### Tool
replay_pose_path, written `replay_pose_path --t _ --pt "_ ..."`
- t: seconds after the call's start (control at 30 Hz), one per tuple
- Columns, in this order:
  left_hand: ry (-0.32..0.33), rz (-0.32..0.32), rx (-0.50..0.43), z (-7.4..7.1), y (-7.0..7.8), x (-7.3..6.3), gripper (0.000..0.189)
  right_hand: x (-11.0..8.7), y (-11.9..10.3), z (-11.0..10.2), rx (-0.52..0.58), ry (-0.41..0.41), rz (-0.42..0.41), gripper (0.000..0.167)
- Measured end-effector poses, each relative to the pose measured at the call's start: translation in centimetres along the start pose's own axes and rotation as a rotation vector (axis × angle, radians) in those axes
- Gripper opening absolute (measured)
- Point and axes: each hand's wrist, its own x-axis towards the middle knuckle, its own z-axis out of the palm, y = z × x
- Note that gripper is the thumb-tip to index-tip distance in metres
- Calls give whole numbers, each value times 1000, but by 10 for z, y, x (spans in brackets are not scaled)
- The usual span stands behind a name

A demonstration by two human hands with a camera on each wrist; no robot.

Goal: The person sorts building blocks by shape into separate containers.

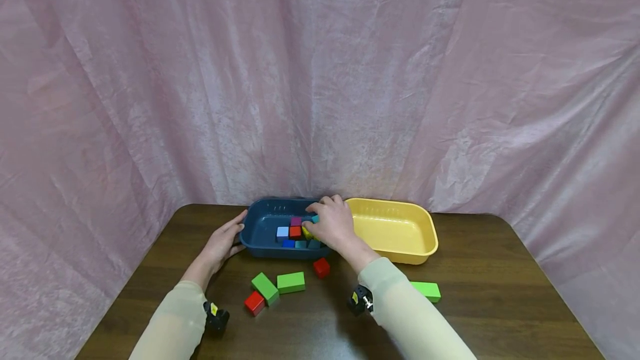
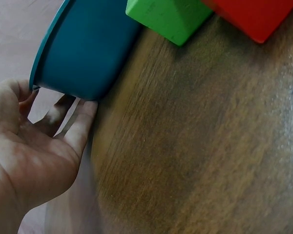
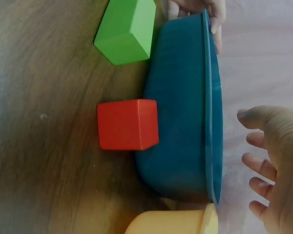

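Observation:
A dark blue tray (image 1: 260, 246) holds small cubes, among them a red cube (image 1: 295, 232), a light blue cube (image 1: 282, 233), a purple cube (image 1: 296, 220) and a yellow block (image 1: 307, 233) partly covered by fingers. At the tray's left end, my left hand (image 1: 220, 244) touches the outer wall; in the left wrist view its fairly straight fingers (image 2: 80, 127) meet the tray's lower edge. My right hand (image 1: 334, 221) hovers over the tray's right end. In the right wrist view that hand (image 3: 278, 161) has loosely bent, spread fingers and nothing between them.
A yellow tray (image 1: 425, 232) stands against the blue one's right end. In front lie a red cube (image 1: 321, 268), another red block (image 1: 255, 303), and green blocks (image 1: 291, 282), one (image 1: 426, 291) partly behind my right forearm. A pink curtain (image 1: 320, 82) hangs behind the wooden table (image 1: 500, 293).

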Motion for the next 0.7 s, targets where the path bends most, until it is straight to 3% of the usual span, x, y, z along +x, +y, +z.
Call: replay_pose_path --t 0.7 --pt "-9 0 -12 -1 -3 1 53 -17 11 -22 67 55 -27 36"
